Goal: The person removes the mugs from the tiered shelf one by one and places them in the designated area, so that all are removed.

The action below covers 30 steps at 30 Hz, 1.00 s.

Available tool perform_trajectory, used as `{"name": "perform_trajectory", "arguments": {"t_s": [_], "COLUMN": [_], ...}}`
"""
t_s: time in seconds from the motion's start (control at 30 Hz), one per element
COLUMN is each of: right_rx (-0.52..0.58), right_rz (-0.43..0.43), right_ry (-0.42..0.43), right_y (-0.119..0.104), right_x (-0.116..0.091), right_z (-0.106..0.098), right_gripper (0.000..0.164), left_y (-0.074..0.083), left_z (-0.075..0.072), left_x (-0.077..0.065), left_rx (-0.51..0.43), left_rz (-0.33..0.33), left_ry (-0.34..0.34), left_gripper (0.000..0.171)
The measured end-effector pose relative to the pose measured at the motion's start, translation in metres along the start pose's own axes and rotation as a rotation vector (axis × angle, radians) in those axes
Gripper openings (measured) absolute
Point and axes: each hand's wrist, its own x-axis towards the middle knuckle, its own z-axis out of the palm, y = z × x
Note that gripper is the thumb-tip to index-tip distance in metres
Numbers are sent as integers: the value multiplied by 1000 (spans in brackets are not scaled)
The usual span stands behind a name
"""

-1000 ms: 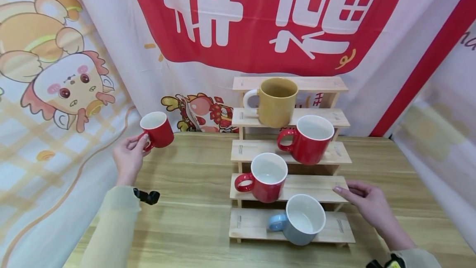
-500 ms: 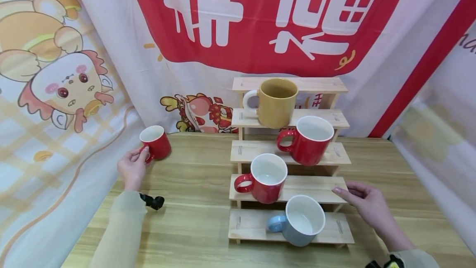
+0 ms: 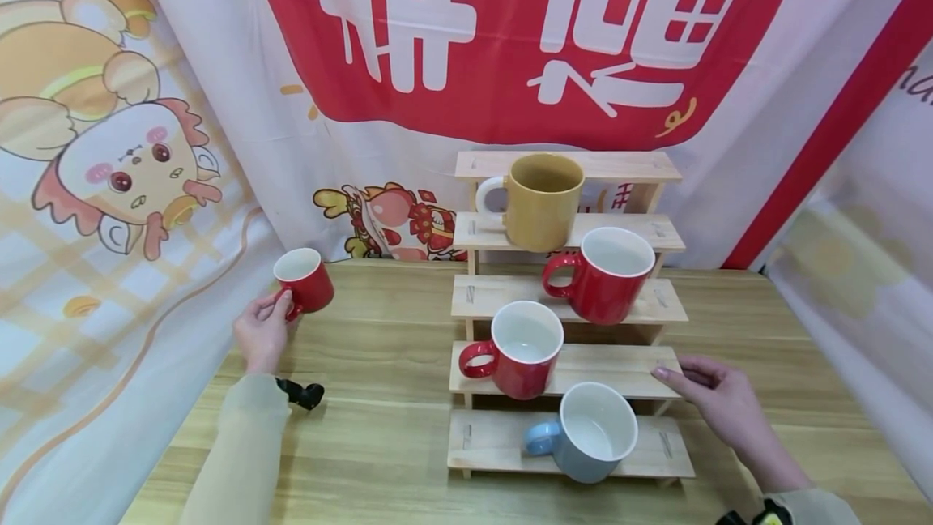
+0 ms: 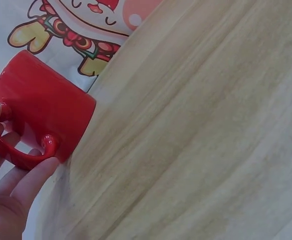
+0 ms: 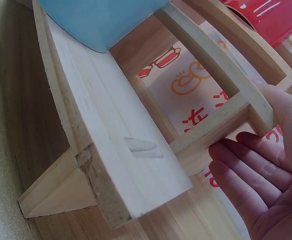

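At the far left of the table, my left hand [image 3: 262,332] holds a red mug [image 3: 312,282] by its handle. In the left wrist view the mug [image 4: 46,97] shows its glossy side, with fingers and thumb around the handle. My right hand [image 3: 722,397] grips the right end of a stepped wooden rack [image 3: 612,371], thumb on top of a shelf and fingers below, as the right wrist view shows. On the rack stand a yellow mug [image 3: 543,213] with a white handle, a red mug [image 3: 608,286], another red mug [image 3: 521,367] and a blue mug [image 3: 594,444].
The wood-grain table [image 3: 364,395] runs under everything. A white cloth with a red print [image 3: 503,112] hangs behind the rack, and a cartoon-printed cloth [image 3: 124,168] borders the left side. Another cloth [image 3: 860,266] closes the right.
My left hand has lowered the red mug toward the table, mostly in the first half second; since then it has barely shifted. The right hand and the rack have stayed in place.
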Motion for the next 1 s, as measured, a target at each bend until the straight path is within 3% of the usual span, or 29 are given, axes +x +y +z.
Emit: {"name": "perform_trajectory", "arguments": {"t_s": [0.17, 0.4, 0.47, 0.63, 0.87, 1.0], "right_rx": [10, 12, 13, 14, 0, -5], "right_rz": [-16, -27, -22, -8, 12, 25], "right_ry": [5, 12, 11, -2, -4, -10], "right_y": [0, 0, -1, 0, -1, -1], "right_x": [0, 0, 0, 0, 0, 0], "right_z": [0, 2, 2, 2, 1, 1], "right_gripper": [64, 62, 63, 66, 68, 70], "left_y": [2, 20, 31, 65, 118, 142], "left_z": [-2, -2, 2, 13, 47, 76], "left_x": [1, 0, -2, -12, -40, -63], "left_rx": [37, 352, 324, 132, 106, 83], "left_rz": [-14, 75, 109, 156, 225, 330], "left_ry": [-26, -23, -16, -9, -166, -273], "left_gripper": [39, 69, 68, 68, 72, 68]}}
